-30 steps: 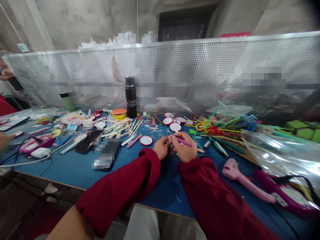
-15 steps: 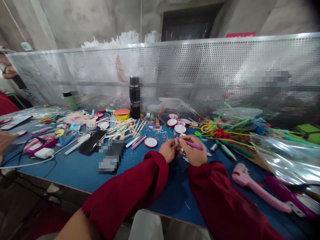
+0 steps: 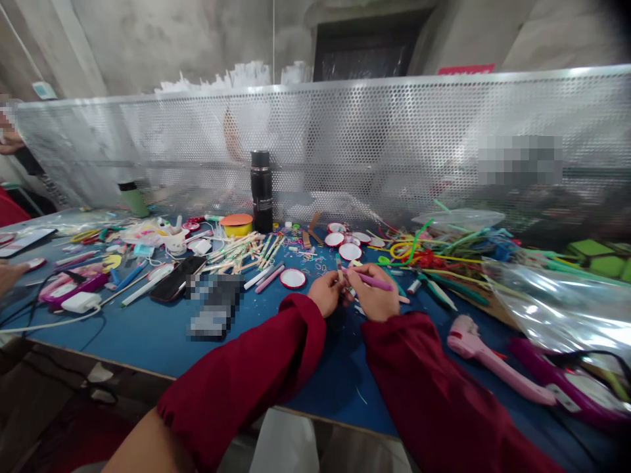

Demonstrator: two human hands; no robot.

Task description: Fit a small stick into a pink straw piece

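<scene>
My left hand (image 3: 325,294) is closed, pinching a small flat stick (image 3: 339,266) that stands up from its fingertips. Close beside it, my right hand (image 3: 379,301) grips a purple marker pen (image 3: 377,282), whose tip end points toward the stick. Whether the pen touches the stick cannot be made out, since the fingers cover that spot. Left of my hands lie a white round lid with a red rim (image 3: 293,278) and a pink marker (image 3: 270,279). More red-rimmed lids (image 3: 350,252) are just beyond my fingers.
Behind the sticks (image 3: 241,253) stands a black bottle (image 3: 261,194), before a perforated metal screen (image 3: 197,144). Phones (image 3: 177,279) lie to the left. Pliers (image 3: 441,292), a pink handheld tool (image 3: 497,368) and clear plastic (image 3: 557,309) are at right. Another person's hand (image 3: 10,274) shows far left.
The whole view has shifted slightly, so things appear a little further left. Both hands keep their hold on the stick and the marker, with little movement between them.
</scene>
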